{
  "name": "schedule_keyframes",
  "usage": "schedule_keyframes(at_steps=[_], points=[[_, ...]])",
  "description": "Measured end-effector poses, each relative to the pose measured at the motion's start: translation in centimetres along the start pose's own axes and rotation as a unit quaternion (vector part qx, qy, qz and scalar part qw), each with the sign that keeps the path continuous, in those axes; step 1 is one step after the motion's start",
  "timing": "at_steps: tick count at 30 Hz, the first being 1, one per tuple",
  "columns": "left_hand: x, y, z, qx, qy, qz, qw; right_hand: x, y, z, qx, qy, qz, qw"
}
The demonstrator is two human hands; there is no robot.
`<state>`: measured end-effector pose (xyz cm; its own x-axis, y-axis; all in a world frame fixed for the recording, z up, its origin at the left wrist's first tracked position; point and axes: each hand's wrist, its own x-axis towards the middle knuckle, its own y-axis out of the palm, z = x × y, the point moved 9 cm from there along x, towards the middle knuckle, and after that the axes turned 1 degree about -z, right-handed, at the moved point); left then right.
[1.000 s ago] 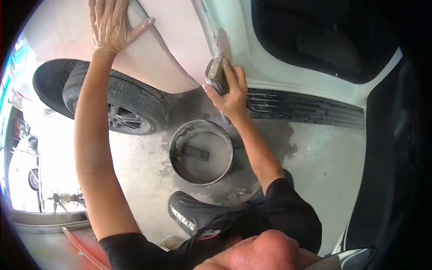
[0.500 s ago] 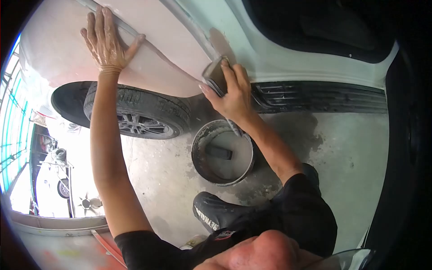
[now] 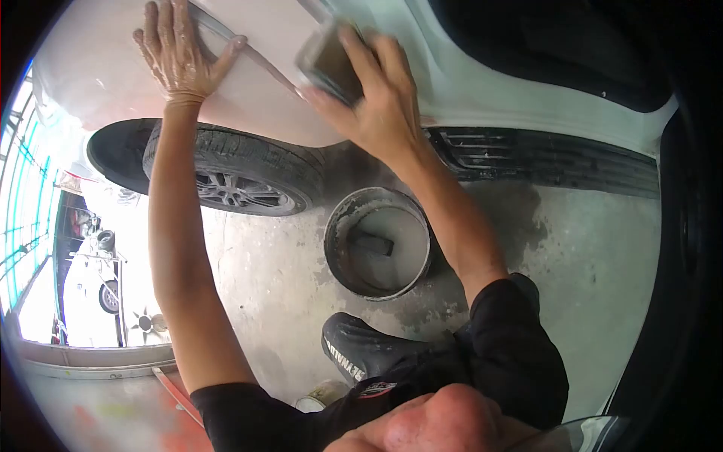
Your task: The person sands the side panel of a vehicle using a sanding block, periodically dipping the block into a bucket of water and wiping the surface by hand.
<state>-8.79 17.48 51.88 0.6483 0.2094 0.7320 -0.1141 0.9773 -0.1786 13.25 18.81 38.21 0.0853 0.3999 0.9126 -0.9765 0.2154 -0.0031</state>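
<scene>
My left hand point(image 3: 181, 64) lies flat and spread on the pale car body panel point(image 3: 256, 102), above the front wheel; its skin looks wet. In my right hand point(image 3: 380, 94) is a grey-brown sanding block point(image 3: 330, 62), pressed to the panel near the door edge and slightly blurred. Below it on the floor stands a round dark bucket point(image 3: 329, 245) of cloudy water, with a dark block point(image 3: 371, 243) in it.
The tyre point(image 3: 248, 154) sits left of the bucket. A black ribbed side step point(image 3: 542, 158) runs along the car's lower edge. At the bottom, a can point(image 3: 325, 395) stands by my shoe. Another painted panel point(image 3: 113, 414) is at lower left.
My right hand has moved up and left across the panel with the block. My left hand stays on the panel. The view has shifted slightly.
</scene>
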Motion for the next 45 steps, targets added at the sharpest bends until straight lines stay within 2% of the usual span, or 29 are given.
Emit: schedule_keyframes(at_steps=[5, 6, 9, 14, 17, 19, 22, 24, 28, 29, 31, 33, 37, 41, 43, 45], points=[[0.5, 0.0, 0.3, -0.011, -0.009, -0.008, 1.0, -4.2, -1.3, -2.3, 0.009, -0.032, -0.012, 0.999], [0.5, 0.1, 0.5, -0.007, -0.009, -0.008, 1.0, -2.3, -1.1, -1.2, 0.009, -0.041, -0.026, 0.999], [0.2, 0.3, 0.1, -0.021, -0.003, -0.022, 1.0, 3.2, 0.2, 0.5, -0.003, 0.038, 0.018, 0.999], [0.6, -0.2, 0.0, -0.002, -0.012, -0.011, 1.0, -2.9, -1.4, -0.7, 0.004, -0.012, -0.029, 1.0], [0.5, -0.1, 0.2, 0.004, -0.027, 0.002, 1.0, -0.3, -1.0, 0.2, -0.01, -0.049, -0.056, 0.997], [0.3, 0.3, 0.0, -0.017, -0.017, -0.011, 1.0, 3.8, -0.1, 1.3, -0.018, -0.003, -0.027, 0.999], [0.3, 0.0, 0.2, -0.017, -0.01, -0.022, 1.0, 0.8, -0.1, 0.2, -0.004, -0.006, -0.014, 1.0], [0.5, 0.0, 0.3, -0.018, -0.023, -0.011, 1.0, -3.9, -0.4, -2.0, -0.001, 0.01, 0.0, 1.0], [0.6, 0.1, 0.4, 0.008, -0.033, 0.005, 0.999, -0.2, -0.1, -0.3, -0.023, -0.017, -0.006, 1.0], [0.4, 0.3, 0.4, 0.029, -0.033, 0.017, 0.999, 2.3, 0.0, 0.6, -0.014, 0.037, 0.037, 0.999], [-0.2, 0.8, 0.5, 0.054, -0.029, 0.025, 0.998, 3.1, 0.4, 1.1, -0.03, 0.0, 0.01, 1.0], [0.0, 0.7, 0.4, 0.056, -0.026, 0.013, 0.998, -0.3, -0.3, -0.2, -0.013, -0.012, -0.002, 1.0], [0.0, 1.1, 1.0, 0.07, -0.076, 0.087, 0.991, -4.5, -0.6, -2.2, -0.013, 0.001, 0.01, 1.0], [0.1, 1.0, 0.8, 0.066, -0.062, 0.064, 0.994, 4.4, 0.2, 2.4, -0.039, -0.016, -0.014, 0.999], [0.2, 1.2, 0.9, 0.067, -0.052, 0.047, 0.995, 2.1, 0.4, 1.1, -0.031, 0.004, 0.015, 0.999], [0.3, 0.9, 0.8, 0.066, -0.059, 0.081, 0.993, -2.5, -0.6, -1.0, -0.026, -0.003, 0.006, 1.0]])
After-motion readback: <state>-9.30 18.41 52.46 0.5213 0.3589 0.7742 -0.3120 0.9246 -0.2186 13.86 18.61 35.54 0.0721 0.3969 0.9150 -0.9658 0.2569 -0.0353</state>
